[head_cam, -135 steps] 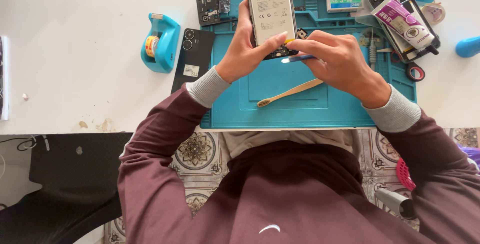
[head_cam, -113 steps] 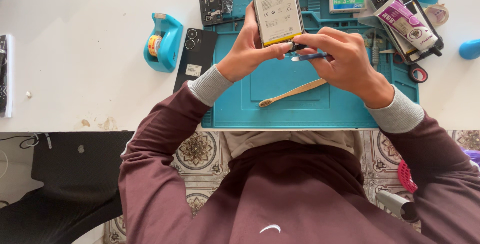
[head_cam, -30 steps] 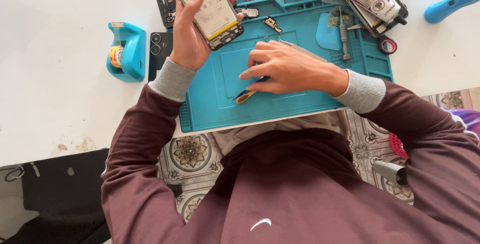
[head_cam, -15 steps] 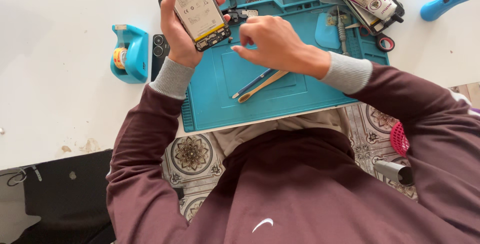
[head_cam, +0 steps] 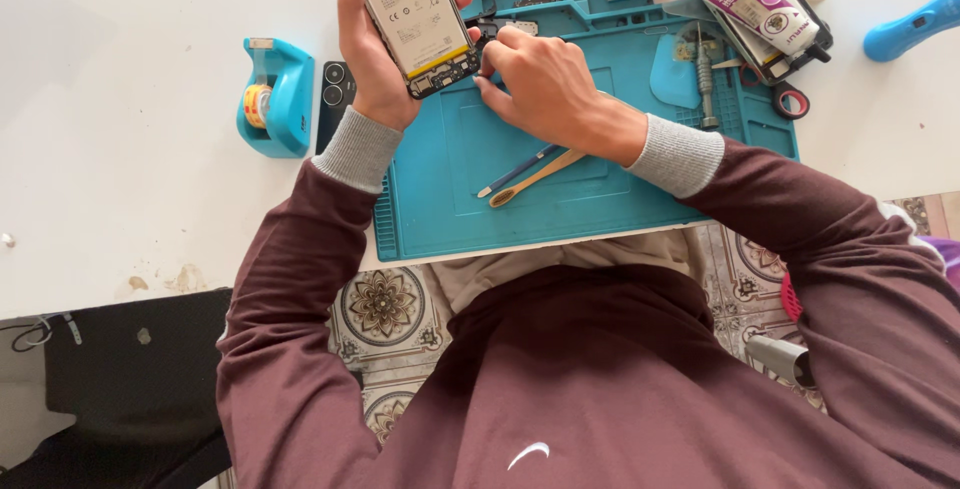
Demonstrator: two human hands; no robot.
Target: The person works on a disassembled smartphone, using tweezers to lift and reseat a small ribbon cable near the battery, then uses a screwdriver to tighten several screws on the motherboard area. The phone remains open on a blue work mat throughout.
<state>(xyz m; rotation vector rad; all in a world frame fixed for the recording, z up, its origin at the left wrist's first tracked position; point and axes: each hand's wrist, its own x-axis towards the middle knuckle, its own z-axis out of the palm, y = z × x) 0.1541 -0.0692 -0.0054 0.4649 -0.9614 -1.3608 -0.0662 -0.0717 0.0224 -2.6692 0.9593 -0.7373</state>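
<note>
White tabletop [head_cam: 120,179] carries a teal repair mat [head_cam: 600,189]; its top trays hold small parts. Bare mat lies near the front edge beside a brush [head_cam: 535,177]. Left hand [head_cam: 375,59] is clamped around an opened phone [head_cam: 420,9], raised above the mat's upper left. Right hand [head_cam: 540,89], fingers together, pinches at the phone's lower corner.

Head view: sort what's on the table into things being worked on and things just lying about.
In hand:
left hand holding the opened phone
right hand on small parts at the phone's lower edge

Lying about:
blue tool and wooden stick on the teal mat
tape dispenser
black tape roll
</note>
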